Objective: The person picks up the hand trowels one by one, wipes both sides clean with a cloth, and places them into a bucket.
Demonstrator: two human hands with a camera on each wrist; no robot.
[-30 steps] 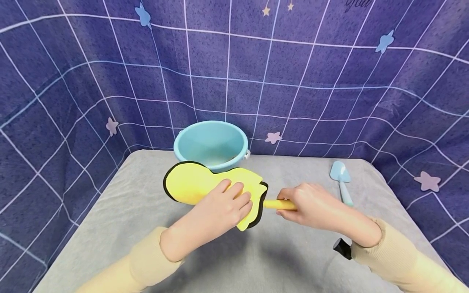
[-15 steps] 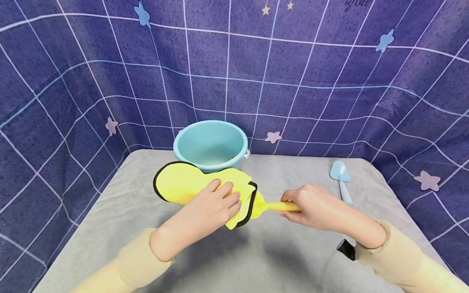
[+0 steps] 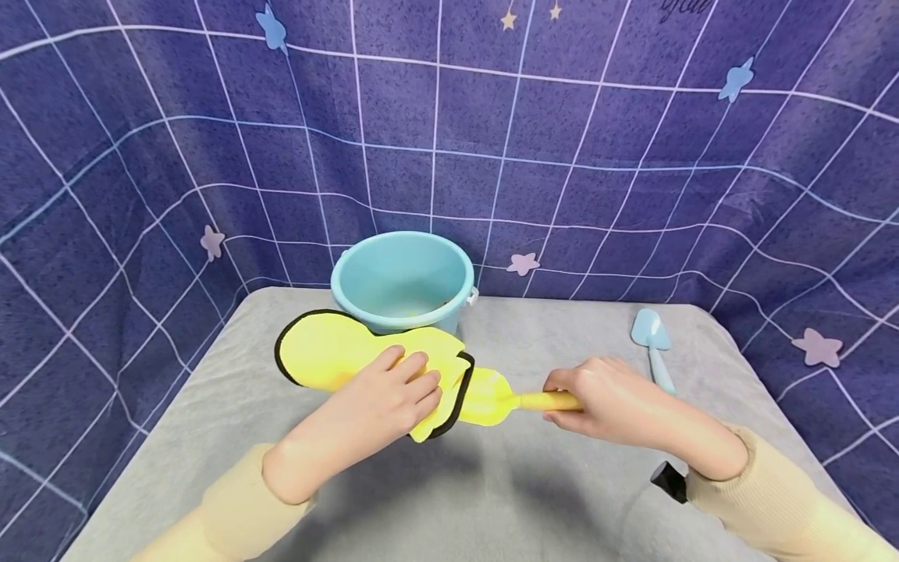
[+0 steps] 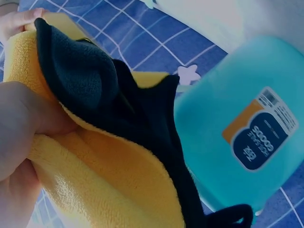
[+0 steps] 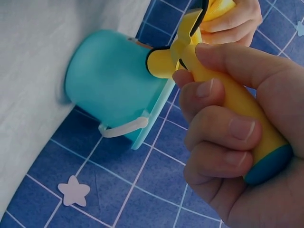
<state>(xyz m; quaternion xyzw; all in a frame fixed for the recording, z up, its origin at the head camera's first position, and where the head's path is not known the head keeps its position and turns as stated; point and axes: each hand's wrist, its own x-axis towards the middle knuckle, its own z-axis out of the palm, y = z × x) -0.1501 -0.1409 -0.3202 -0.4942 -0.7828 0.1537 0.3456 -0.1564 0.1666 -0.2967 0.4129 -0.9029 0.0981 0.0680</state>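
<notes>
My left hand (image 3: 389, 394) grips a yellow cloth (image 3: 319, 347) with black edging, folded over the blade end of a yellow toy shovel (image 3: 489, 398). Part of the blade shows beyond the cloth's right edge; the rest is hidden. My right hand (image 3: 607, 394) holds the shovel by its handle; in the right wrist view the fingers curl round that yellow handle (image 5: 232, 102), which has a dark teal end. The left wrist view shows the cloth's dark grey inner side (image 4: 83, 71). Both hands are above the table, in front of a light blue bucket (image 3: 449, 316).
A light blue trowel (image 3: 651, 332) lies at the table's right. Near my right sleeve is a small black cylindrical object (image 3: 669, 481). The table has a grey cover (image 3: 548, 499), and a purple-blue curtain (image 3: 548, 117) with star shapes hangs behind and at the sides.
My left hand and the cloth have slid left, baring more of the shovel's blade. The right hand has shifted slightly right with the handle. Bucket and trowel have stayed put.
</notes>
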